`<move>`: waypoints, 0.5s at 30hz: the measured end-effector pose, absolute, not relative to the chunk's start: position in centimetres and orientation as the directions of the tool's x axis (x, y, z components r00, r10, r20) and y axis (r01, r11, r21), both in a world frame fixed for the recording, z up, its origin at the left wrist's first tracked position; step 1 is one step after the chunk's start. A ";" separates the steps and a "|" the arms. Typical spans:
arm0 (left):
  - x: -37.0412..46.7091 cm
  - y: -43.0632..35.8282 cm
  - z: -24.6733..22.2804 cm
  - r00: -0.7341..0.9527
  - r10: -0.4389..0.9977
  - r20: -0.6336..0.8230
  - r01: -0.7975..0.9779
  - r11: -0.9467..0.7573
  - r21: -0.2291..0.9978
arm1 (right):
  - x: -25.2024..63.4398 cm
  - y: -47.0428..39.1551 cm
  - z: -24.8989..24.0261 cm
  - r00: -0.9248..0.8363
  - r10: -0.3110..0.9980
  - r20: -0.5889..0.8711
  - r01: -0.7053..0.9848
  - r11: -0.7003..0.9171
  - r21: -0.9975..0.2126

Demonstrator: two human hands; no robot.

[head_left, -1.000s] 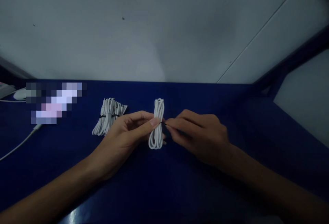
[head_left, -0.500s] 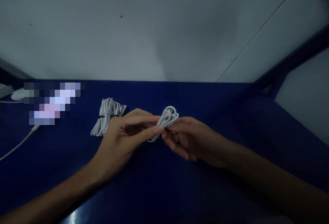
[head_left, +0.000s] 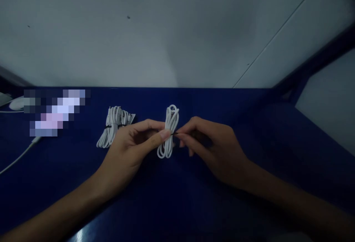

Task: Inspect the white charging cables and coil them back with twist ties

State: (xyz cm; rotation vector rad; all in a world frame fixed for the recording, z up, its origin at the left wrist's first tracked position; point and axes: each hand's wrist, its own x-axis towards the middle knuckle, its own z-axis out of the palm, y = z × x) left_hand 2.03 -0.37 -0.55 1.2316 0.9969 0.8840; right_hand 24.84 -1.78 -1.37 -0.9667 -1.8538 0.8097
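Between thumb and fingers, my left hand [head_left: 133,142] holds a folded white cable bundle [head_left: 172,118] near its middle, upright above the blue table. My right hand [head_left: 210,142] pinches a thin black tie [head_left: 174,134] at the bundle's right side; the tie's far part is hidden behind my left thumb. Just left of my left hand, several more white cable bundles [head_left: 112,123] lie together on the table, with black ties round their middles. My left hand partly covers them.
A blurred-out bright object [head_left: 61,110] lies on the blue table [head_left: 172,205] at the left, with a white cable [head_left: 19,157] running from it. Beside it is a white rounded item [head_left: 17,103]. A pale wall [head_left: 177,31] rises behind the table.
The held bundle has turned more upright and shifted slightly left. My right hand's fingers have gone from loosely curled beside the bundle to pinching the black tie.
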 end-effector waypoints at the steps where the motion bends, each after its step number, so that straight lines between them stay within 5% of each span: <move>1: 2.0 -0.4 -0.6 0.350 0.924 -0.153 -0.036 0.176 0.984 | 24.9 -1.8 -1.5 -0.332 0.797 0.504 0.402 0.603 -0.689; 5: 2.1 -0.6 -0.5 0.416 0.886 -0.204 -0.143 0.286 0.948 | 25.5 -1.7 -2.1 -0.444 0.590 0.675 0.559 0.771 -0.305; 15: 2.4 -0.5 -0.4 0.488 0.839 -0.240 -0.213 0.381 0.900 | 25.6 -1.7 -2.1 -0.492 0.421 0.762 0.595 0.802 -0.059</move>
